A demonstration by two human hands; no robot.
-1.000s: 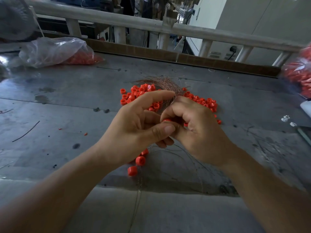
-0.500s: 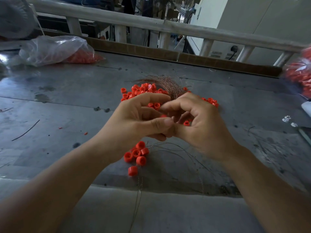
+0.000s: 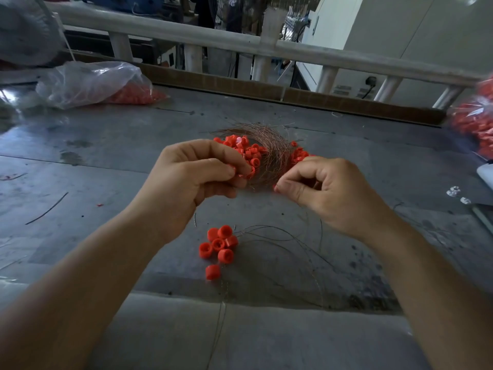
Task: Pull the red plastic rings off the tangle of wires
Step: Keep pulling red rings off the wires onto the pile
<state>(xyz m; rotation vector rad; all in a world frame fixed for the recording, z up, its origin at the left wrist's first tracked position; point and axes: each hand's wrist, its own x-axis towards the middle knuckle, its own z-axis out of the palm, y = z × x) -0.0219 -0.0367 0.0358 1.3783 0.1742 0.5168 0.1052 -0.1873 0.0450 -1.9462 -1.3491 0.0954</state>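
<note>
Red plastic rings [image 3: 245, 152]: the main heap lies against the tangle of wires [image 3: 274, 148], at 12 o'clock from the hands, on the tabletop [image 3: 106, 161].

Left hand [image 3: 192, 180]: fingers curled, thumb and fingertips pinching a few rings at the tangle's near edge. Right hand [image 3: 328, 193]: curled, thumb and forefinger pinching something small and red. Whether that is a ring or a wire end, I cannot tell.

Change: half a second ago the hands were pressed together. Now they are apart with bare tabletop between them, and both sit nearer the heap. This reads as the end of a pull-apart stroke, so one ring has likely come off its strand.

Freed rings [image 3: 218, 245] lie at 6 o'clock of the left hand, seven countable, beside loose wires [image 3: 280, 235]. A second ago about three showed, with the hand over the rest. Most of the heap looks unprocessed, so I judge the task to be early.

Outward: a clear bag [image 3: 90, 84] of red pieces sits at 10 o'clock. A second bag [image 3: 474, 124] at 3 o'clock is blurred and cut by the frame edge.

Hidden: any strand spanning the hands is too thin to see. The rings at 1 o'clock are partly behind the right knuckles. Whether the heap rings are still threaded cannot be told.
</note>
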